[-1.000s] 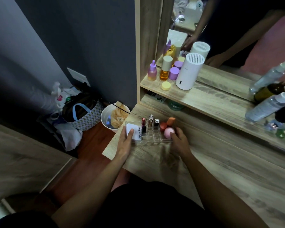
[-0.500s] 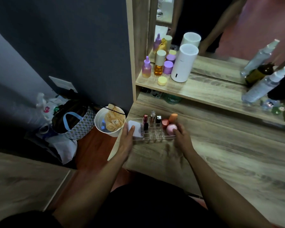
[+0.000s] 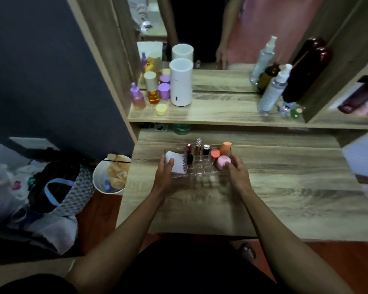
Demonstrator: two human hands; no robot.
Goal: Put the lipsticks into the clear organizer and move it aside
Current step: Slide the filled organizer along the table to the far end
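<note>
Your left hand (image 3: pixel 165 174) and right hand (image 3: pixel 236 174) still clamp the clear acrylic organizer (image 3: pixel 197 174); it has slid rightward, lipsticks (image 3: pixel 189 152) seated — relocation underway.

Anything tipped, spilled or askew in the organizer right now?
Nothing stands out. The lipsticks stand upright in the clear organizer, which sits flat on the desk, left hand and right hand at its ends.

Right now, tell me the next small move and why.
Probably slide the clear organizer toward the desk's left side. The lipsticks already stand upright in its slots, and the left hand and right hand grip its two ends, so only moving it aside appears left.
</note>
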